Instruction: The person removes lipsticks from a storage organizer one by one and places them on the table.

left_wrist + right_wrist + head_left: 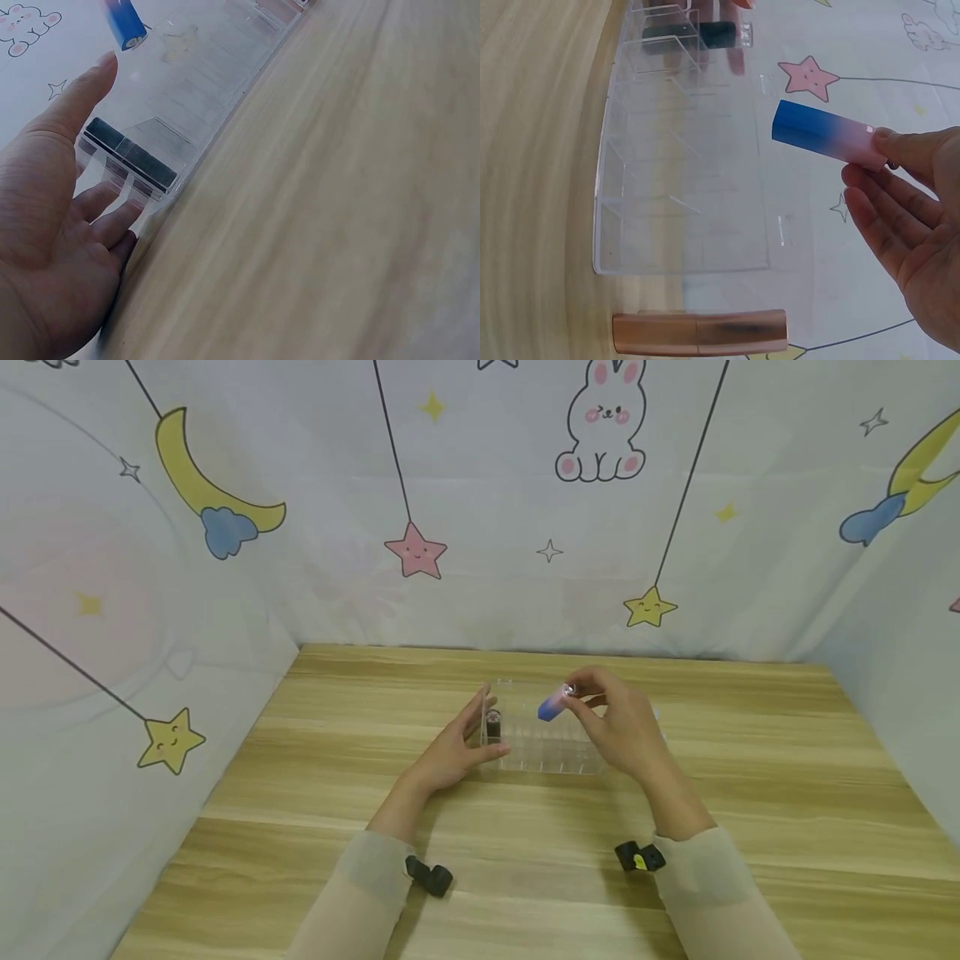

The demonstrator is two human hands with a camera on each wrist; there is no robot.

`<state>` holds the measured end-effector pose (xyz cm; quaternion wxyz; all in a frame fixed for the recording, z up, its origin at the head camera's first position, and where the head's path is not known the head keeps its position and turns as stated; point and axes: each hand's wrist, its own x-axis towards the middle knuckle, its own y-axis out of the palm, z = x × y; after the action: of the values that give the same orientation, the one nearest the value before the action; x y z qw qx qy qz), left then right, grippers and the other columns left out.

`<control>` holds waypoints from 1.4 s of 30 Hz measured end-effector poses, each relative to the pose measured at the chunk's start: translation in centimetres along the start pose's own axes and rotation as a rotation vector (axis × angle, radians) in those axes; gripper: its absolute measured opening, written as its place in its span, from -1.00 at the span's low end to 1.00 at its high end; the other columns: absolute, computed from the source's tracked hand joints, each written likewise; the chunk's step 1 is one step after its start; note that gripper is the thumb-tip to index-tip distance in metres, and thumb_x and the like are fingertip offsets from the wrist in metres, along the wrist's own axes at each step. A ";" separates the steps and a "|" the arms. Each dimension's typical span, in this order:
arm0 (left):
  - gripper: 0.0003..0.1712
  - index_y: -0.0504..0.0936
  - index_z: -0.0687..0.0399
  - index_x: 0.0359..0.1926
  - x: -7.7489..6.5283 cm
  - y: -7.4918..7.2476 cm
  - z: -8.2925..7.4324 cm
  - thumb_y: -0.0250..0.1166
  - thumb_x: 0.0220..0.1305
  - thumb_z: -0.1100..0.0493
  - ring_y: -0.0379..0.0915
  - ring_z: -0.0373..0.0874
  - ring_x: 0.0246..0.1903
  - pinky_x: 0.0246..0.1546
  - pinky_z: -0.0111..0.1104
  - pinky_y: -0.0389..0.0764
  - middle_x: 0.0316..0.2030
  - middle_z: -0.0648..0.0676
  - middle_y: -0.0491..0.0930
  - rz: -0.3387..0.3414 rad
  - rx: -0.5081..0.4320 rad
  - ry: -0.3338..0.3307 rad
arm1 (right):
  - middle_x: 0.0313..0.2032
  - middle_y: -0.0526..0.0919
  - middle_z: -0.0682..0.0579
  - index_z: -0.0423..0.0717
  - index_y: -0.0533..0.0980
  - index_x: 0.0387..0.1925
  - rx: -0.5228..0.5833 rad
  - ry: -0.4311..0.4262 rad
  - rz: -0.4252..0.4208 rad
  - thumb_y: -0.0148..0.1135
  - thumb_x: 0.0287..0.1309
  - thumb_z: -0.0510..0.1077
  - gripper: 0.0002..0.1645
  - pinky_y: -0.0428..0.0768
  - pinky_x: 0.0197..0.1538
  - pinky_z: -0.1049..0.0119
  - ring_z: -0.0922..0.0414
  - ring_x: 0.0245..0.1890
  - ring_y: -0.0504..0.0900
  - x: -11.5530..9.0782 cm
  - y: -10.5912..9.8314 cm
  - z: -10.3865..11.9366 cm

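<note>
A clear plastic organizer box (551, 757), divided into several slots, sits on the table. My left hand (447, 753) holds its left end, thumb at the front and fingers around the far side. In the slot at that end stands a black lipstick tube (129, 153). Above the box, toward its right half, my right hand (626, 727) pinches one end of a lipstick tube (825, 136) that fades from blue to pink. The tube is tilted, its blue end pointing down and left in the head view.
A copper-coloured lipstick tube (699, 332) stands beside the box's right end, mostly hidden behind my right hand in the head view. The wood-grain table (525, 877) meets a white printed cloth backdrop (495, 610) at the back and sides.
</note>
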<state>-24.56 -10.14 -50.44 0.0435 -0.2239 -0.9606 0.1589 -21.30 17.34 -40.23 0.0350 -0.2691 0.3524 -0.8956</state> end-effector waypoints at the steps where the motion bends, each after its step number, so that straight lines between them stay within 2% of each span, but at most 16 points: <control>1: 0.23 -0.21 -0.51 0.66 0.0 0.0 0.0 0.48 0.25 -0.19 -0.11 -0.04 0.64 0.61 0.04 0.09 0.64 -0.18 0.04 -0.002 0.002 -0.003 | -0.11 0.78 -0.07 -0.17 0.56 0.04 0.002 0.001 -0.004 0.36 0.36 -0.17 -0.71 0.78 -0.02 0.06 -0.03 -0.08 0.78 -0.1 -0.1 -0.1; 8: 0.22 -0.21 -0.54 0.66 -0.1 0.1 0.1 0.48 0.26 -0.18 -0.13 -0.01 0.65 0.61 0.08 0.08 0.64 -0.16 0.03 0.000 -0.001 -0.003 | -0.11 0.80 -0.06 -0.15 0.59 0.03 0.010 0.011 -0.048 0.38 0.34 -0.18 -0.72 0.78 -0.04 0.03 -0.02 -0.09 0.79 -0.6 -1.4 -0.6; 11: 0.21 -0.20 -0.58 0.64 0.0 0.0 0.1 0.48 0.26 -0.18 -0.13 -0.02 0.65 0.61 0.07 0.08 0.64 -0.16 0.04 -0.001 -0.002 0.002 | -0.09 0.80 -0.06 -0.13 0.58 0.04 0.007 0.034 -0.046 0.37 0.36 -0.17 -0.72 0.77 -0.01 -0.02 -0.04 -0.07 0.78 -0.7 -1.9 -0.8; 13: 0.21 -0.20 -0.59 0.64 0.0 -0.1 0.1 0.48 0.26 -0.18 -0.12 -0.03 0.65 0.61 0.06 0.08 0.64 -0.17 0.04 -0.002 0.001 0.003 | -0.07 0.80 -0.04 -0.11 0.58 0.05 -0.002 0.052 -0.040 0.36 0.37 -0.16 -0.72 0.76 0.00 0.02 -0.03 -0.07 0.78 -0.8 -2.2 -0.8; 17: 0.22 -0.20 -0.56 0.65 0.0 -0.1 0.1 0.48 0.26 -0.19 -0.11 -0.03 0.65 0.61 0.06 0.08 0.64 -0.16 0.04 -0.002 0.003 0.006 | -0.07 0.80 -0.02 -0.09 0.59 0.06 -0.010 0.046 -0.049 0.35 0.38 -0.18 -0.74 0.73 -0.01 0.34 0.01 -0.08 0.78 -1.0 -2.6 -1.2; 20: 0.21 -0.20 -0.56 0.65 0.1 -0.1 0.2 0.48 0.26 -0.17 -0.13 -0.01 0.65 0.61 0.07 0.06 0.65 -0.13 0.03 0.004 -0.003 0.008 | -0.10 0.81 -0.03 -0.12 0.60 0.04 -0.007 0.010 -0.068 0.35 0.36 -0.23 -0.74 0.63 -0.06 0.61 0.01 -0.12 0.79 -1.1 -2.8 -1.4; 22: 0.21 -0.20 -0.56 0.65 0.1 0.0 0.2 0.48 0.26 -0.17 -0.13 -0.01 0.65 0.62 0.06 0.05 0.65 -0.12 0.02 0.005 -0.006 0.007 | -0.12 0.82 -0.04 -0.13 0.60 0.05 0.001 -0.019 -0.080 0.37 0.33 -0.26 -0.72 0.58 -0.08 0.70 0.00 -0.15 0.80 -1.2 -2.9 -1.6; 27: 0.21 -0.19 -0.52 0.66 0.0 0.0 0.1 0.47 0.27 -0.18 -0.12 -0.03 0.65 0.61 0.06 0.06 0.64 -0.14 0.03 0.001 -0.005 0.008 | -0.08 0.80 0.01 -0.05 0.68 0.08 0.001 -0.079 -0.089 0.36 0.30 -0.35 -0.65 0.61 -0.12 0.67 0.08 -0.21 0.80 -1.3 -3.1 -1.9; 30: 0.22 -0.20 -0.48 0.67 -0.2 0.1 0.1 0.47 0.27 -0.16 -0.14 -0.02 0.65 0.61 0.09 0.06 0.64 -0.16 0.03 0.002 -0.009 0.004 | -0.09 0.77 0.05 -0.02 0.73 0.02 -0.009 -0.097 -0.082 0.34 0.28 -0.41 -0.64 0.63 -0.14 0.64 0.20 -0.25 0.76 -1.4 -3.5 -2.0; 33: 0.22 -0.20 -0.46 0.67 -0.3 0.1 0.0 0.47 0.27 -0.15 -0.14 -0.01 0.65 0.60 0.10 0.07 0.64 -0.15 0.04 -0.005 -0.007 0.004 | -0.11 0.75 0.04 -0.08 0.73 -0.06 -0.015 -0.119 -0.089 0.32 0.27 -0.45 -0.69 0.60 -0.12 0.68 0.27 -0.24 0.70 -1.5 -3.9 -2.1; 42: 0.19 -0.18 -0.62 0.63 0.0 0.0 0.0 0.48 0.28 -0.14 -0.11 -0.01 0.64 0.62 0.05 0.05 0.64 -0.13 0.05 -0.006 0.004 0.010 | -0.13 0.75 -0.01 -0.16 0.70 -0.13 -0.019 -0.137 -0.137 0.32 0.27 -0.45 -0.78 0.58 -0.09 0.72 0.40 -0.22 0.65 -1.4 -5.0 -2.5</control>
<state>-24.58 -10.09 -50.46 0.0492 -0.2215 -0.9608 0.1595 -20.68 22.98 -39.14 -0.0048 -0.3534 0.3385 -0.8721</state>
